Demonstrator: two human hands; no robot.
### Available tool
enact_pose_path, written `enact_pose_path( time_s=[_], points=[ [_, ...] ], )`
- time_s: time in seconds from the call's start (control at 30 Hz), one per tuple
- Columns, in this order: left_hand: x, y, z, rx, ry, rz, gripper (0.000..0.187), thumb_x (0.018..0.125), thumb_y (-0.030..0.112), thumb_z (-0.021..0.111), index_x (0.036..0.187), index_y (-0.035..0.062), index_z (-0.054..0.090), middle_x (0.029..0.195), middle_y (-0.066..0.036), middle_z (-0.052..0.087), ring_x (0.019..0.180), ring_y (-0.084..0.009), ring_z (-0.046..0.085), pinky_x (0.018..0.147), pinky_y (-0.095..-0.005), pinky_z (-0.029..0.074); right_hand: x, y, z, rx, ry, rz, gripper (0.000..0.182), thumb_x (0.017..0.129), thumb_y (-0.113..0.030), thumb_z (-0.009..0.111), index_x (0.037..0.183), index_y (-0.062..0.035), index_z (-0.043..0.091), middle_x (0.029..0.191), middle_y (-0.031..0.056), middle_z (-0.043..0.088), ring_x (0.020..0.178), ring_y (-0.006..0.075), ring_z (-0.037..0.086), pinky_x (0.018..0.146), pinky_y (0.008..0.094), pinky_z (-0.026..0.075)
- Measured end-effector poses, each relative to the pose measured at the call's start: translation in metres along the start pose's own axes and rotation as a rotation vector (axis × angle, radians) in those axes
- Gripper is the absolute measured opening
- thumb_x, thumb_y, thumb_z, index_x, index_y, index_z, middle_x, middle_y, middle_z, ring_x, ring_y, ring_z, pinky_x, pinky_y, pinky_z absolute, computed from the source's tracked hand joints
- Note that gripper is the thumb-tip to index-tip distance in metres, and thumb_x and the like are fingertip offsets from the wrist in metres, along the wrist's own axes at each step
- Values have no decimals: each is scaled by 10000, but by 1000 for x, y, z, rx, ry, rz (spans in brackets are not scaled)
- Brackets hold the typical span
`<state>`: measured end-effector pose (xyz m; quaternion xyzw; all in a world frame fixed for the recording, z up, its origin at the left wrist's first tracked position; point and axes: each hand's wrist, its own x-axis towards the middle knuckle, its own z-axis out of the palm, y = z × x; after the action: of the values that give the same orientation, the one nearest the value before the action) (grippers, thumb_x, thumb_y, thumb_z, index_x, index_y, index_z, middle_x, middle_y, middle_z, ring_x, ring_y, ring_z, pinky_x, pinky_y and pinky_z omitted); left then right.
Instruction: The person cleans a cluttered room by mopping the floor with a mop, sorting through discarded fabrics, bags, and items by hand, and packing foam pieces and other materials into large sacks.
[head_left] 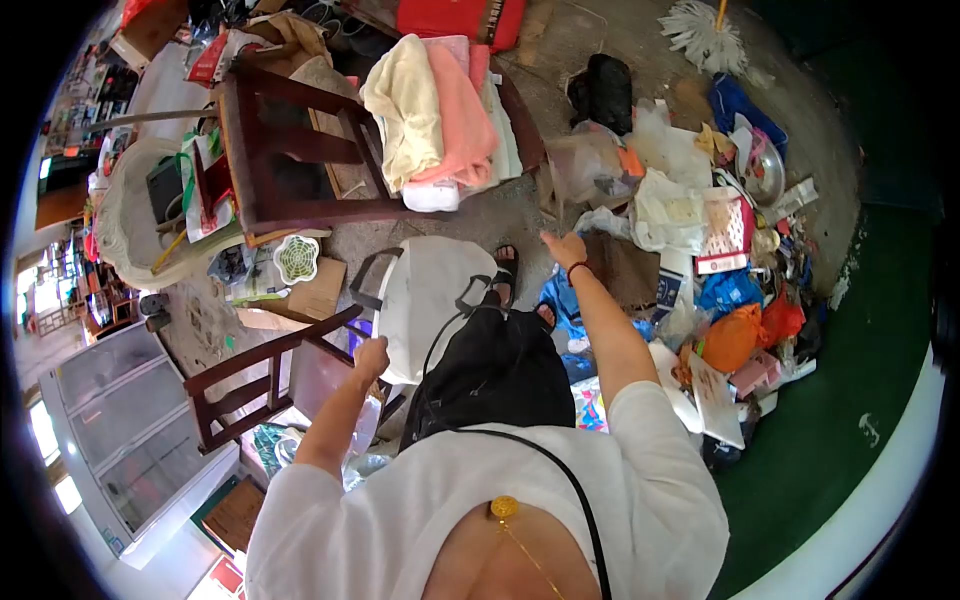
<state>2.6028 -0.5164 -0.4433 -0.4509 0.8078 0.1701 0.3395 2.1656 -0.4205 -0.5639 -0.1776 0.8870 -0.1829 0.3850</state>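
My left hand (372, 357) is closed in a fist beside the large white bag with dark handles (430, 285); what it holds, if anything, is hidden. A wooden chair (235, 385) stands just beyond that hand. My right hand (566, 250) is held out over the floor near the heap, a finger stretched out and nothing visible in it. Below it lies a brown cardboard piece (620, 268). The white bag rests on the floor in front of my feet, between both hands.
Folded towels (435, 120) lie on a dark wooden chair (300, 150) ahead. To the right spreads a heap with a white plastic bag (668, 212), an orange bag (733, 338) and a metal bowl (765, 175). A green-and-white basket (296, 259) and a glass-fronted cabinet (120, 420) are left.
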Motion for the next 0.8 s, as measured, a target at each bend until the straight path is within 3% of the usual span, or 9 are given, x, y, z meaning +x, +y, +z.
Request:
enact_pose_path(
  time_s=[0.1,0.23,0.3,0.33,0.37,0.43,0.5,0.63,0.8],
  points=[
    [14,1,-1,-77,-30,-52,178,677,73,435,800,48,561,734,-207,574,734,-358,568,635,-429,443,41,-28,7,-76,-135,53,724,646,-535,566,968,111,513,969,279,527,932,376,508,803,395,400],
    [33,8,-16,-137,-115,-124,223,686,71,447,869,65,574,782,-203,580,773,-342,567,677,-411,442,104,-29,41,-180,88,179,763,646,-514,581,1113,60,396,1090,243,466,1002,359,464,835,403,378],
    [48,5,-18,-151,-164,-150,232,690,73,451,887,69,575,802,-201,581,789,-336,566,693,-404,441,129,-24,48,-164,277,189,492,694,-415,546,849,51,562,924,239,539,934,343,498,854,398,362],
    [54,2,-17,-155,-154,-139,229,693,74,455,888,70,574,812,-200,581,799,-333,565,698,-405,439,146,-15,47,-93,180,224,374,733,-334,513,801,28,577,851,226,563,804,340,549,773,388,417],
    [56,-1,-17,-161,-147,-129,225,695,76,458,888,71,573,822,-199,581,810,-330,564,703,-405,437,155,-2,43,-102,169,233,374,733,-334,513,801,28,577,851,226,563,804,340,549,773,388,417],
    [62,-5,-24,-178,-150,-137,225,700,75,450,889,73,572,828,-195,582,808,-331,563,701,-408,436,164,10,18,-185,310,114,288,755,-254,474,752,12,586,770,209,579,720,341,568,675,396,447],
    [66,-9,-32,-149,-174,-175,227,701,72,443,889,74,570,823,-193,583,804,-330,564,699,-408,437,192,45,1,-112,653,266,260,758,-203,451,719,15,588,721,196,580,721,348,562,646,417,438],
    [64,-21,-48,-121,-206,-155,208,687,78,455,856,76,577,814,-194,582,797,-328,568,690,-408,440,170,30,-130,-183,615,30,291,770,-162,396,661,35,581,707,218,573,718,387,538,660,437,419],
    [60,-26,-67,-139,-208,-129,178,644,57,465,780,56,580,832,-199,578,816,-342,562,706,-406,446,153,-12,-253,-298,576,-181,299,780,-170,370,691,37,566,724,236,556,707,389,524,652,435,409]
  ],
)
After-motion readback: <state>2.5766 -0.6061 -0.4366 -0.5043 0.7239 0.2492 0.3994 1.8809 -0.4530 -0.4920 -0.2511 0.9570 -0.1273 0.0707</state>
